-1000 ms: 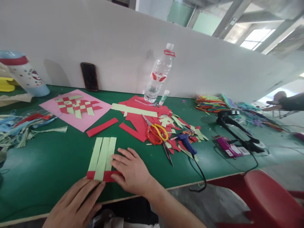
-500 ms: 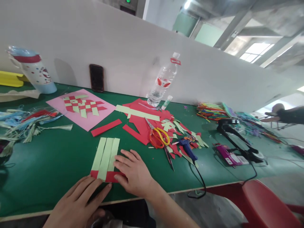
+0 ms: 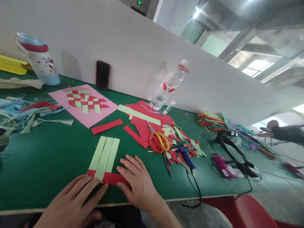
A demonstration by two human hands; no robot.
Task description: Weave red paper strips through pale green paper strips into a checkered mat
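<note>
Three light green paper strips (image 3: 104,156) lie side by side on the green table (image 3: 42,158), woven at their near end with a red strip (image 3: 111,178). My right hand (image 3: 137,182) lies flat with fingers spread, its fingertips on the right end of the red strip. My left hand (image 3: 71,202) rests flat at the table's near edge, fingers stretched toward the left end of the red strip.
A loose red strip (image 3: 107,126), a pile of red and green paper (image 3: 147,122), orange-handled scissors (image 3: 158,141) and a blue glue gun (image 3: 186,155) lie beyond. A pink sheet with a woven piece (image 3: 83,103), water bottle (image 3: 167,87), phone (image 3: 102,75) and cup (image 3: 40,58) stand further back.
The head camera has tilted and shifted. My right hand has slid slightly right along the red strip. My left hand stays at the strip's left end.
</note>
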